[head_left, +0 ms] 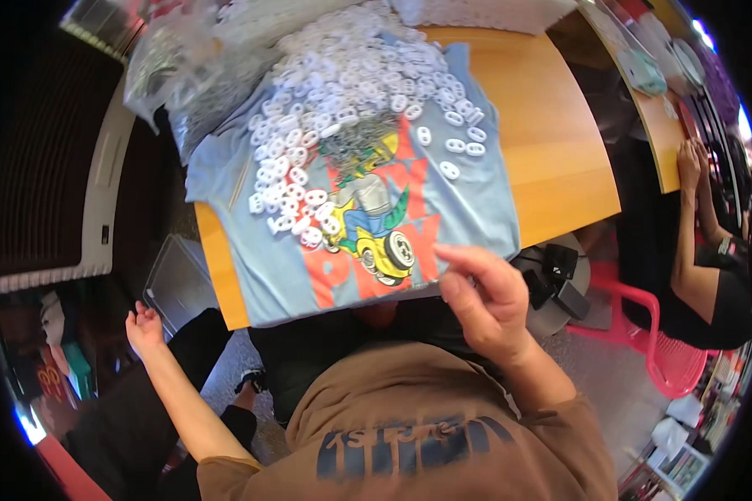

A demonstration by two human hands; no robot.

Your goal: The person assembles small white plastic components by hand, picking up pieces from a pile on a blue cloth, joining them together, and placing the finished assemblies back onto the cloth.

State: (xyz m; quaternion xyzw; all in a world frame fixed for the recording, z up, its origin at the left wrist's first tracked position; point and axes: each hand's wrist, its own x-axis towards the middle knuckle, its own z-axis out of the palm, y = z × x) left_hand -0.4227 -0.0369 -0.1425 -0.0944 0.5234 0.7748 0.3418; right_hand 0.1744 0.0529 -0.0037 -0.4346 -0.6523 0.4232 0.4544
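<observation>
A light blue T-shirt (476,209) with a red, yellow and green vehicle print lies spread over the table. On its upper part is a heap of small white plastic pieces with two holes (342,75), some scattered loose to the right. Just below the heap lies a small pile of thin grey metal bits (359,140). My right hand (493,309) hovers at the shirt's front edge, thumb and forefinger apart, with nothing visible between them. Off the table's left side, my left hand (146,328) hangs palm up, fingers loosely bent and apart, holding nothing that I can see.
A clear plastic bag (200,83) of grey metal bits stands at the table's back left. The wooden table (551,159) shows beyond the shirt. At right are a pink chair (673,359), a person in black (702,292), and black boxy items (560,267) on a round stool.
</observation>
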